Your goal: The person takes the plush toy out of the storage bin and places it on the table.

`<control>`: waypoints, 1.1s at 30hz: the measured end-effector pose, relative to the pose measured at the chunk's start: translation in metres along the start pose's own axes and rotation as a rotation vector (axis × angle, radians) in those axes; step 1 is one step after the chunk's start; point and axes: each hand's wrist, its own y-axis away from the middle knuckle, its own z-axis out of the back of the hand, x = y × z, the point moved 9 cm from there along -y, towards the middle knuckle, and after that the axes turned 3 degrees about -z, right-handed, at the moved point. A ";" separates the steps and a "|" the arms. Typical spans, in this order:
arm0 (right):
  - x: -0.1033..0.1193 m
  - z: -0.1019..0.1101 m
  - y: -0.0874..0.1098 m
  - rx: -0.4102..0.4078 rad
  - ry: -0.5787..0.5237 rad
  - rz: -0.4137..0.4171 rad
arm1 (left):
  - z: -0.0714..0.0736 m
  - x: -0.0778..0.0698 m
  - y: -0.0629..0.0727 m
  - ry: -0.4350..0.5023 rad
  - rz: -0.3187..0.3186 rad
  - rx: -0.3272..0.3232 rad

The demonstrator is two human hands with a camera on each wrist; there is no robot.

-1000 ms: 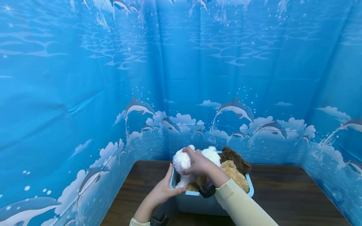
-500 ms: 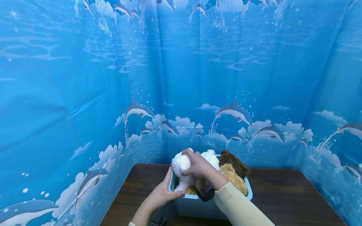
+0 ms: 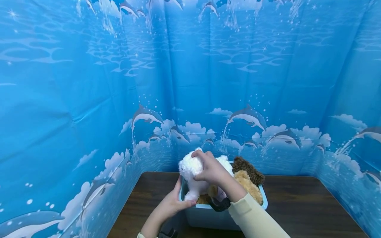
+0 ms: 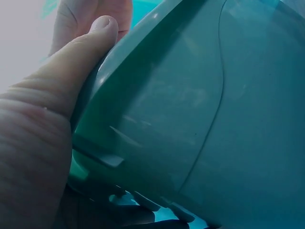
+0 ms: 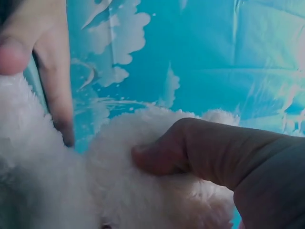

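In the head view my right hand point(image 3: 212, 169) grips a fluffy white stuffed animal point(image 3: 190, 165) by its head, above the left end of a pale blue-green plastic bin point(image 3: 214, 218). The right wrist view shows the right thumb pressed into the white fur point(image 5: 119, 162). My left hand point(image 3: 173, 201) holds the bin's left front corner. In the left wrist view its thumb point(image 4: 90, 45) lies along the rim, with dark fingertips point(image 4: 128, 214) beyond the bin's wall. The stuffed animal's lower body is still within the bin.
Another white stuffed animal point(image 3: 225, 163), a dark brown one point(image 3: 248, 170) and a tan one point(image 3: 248, 186) fill the bin's right part. The bin stands on a dark wooden table point(image 3: 300, 205). A blue dolphin-print curtain point(image 3: 190, 82) surrounds the table's back and sides.
The right hand has lifted the white stuffed animal slightly, and more of its body shows. The left hand stays on the bin's corner. The head view tilted a little.
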 end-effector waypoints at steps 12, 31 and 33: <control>0.034 0.026 0.028 -0.135 -0.035 0.108 | -0.002 -0.004 -0.001 0.062 -0.041 0.032; 0.050 0.066 0.078 -0.314 -0.091 0.162 | -0.001 -0.003 -0.002 0.125 -0.064 0.024; 0.049 0.075 0.085 -0.338 -0.098 0.190 | -0.003 -0.004 -0.005 0.137 -0.086 0.035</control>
